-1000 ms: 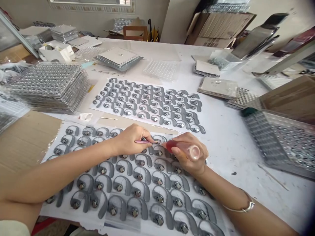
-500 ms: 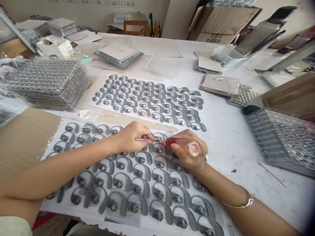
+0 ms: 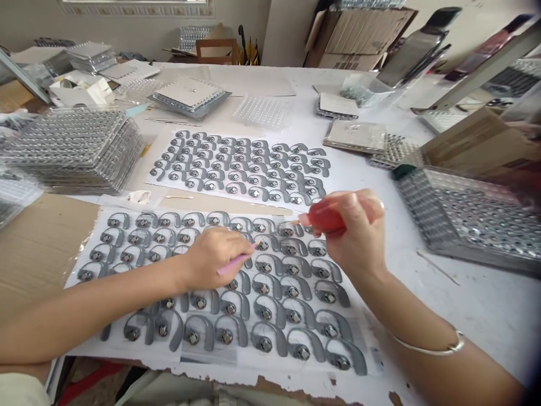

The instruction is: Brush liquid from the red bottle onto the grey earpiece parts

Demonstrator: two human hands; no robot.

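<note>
Rows of grey ear-hook pieces, each with a round shiny metal part, lie on a white sheet in front of me. Over the middle rows, my left hand is closed around a thin pink-purple stick. The stick's pale tip is beside the metal part of one ear-hook; whether they touch I cannot tell. My right hand grips a red squeeze bottle tilted to the left. Its narrow nozzle hangs above the upper right rows. My left forearm hides some pieces.
A second sheet of ear-hooks lies farther back. Stacked clear trays stand at left, above brown cardboard. More trays and a cardboard box are at right. A cotton swab and a thin stick lie on the table.
My right hand has lifted the red bottle up and to the right, away from the left hand. The pink-purple stick now slants more, and my left hand sits slightly lower. The view has shifted.
</note>
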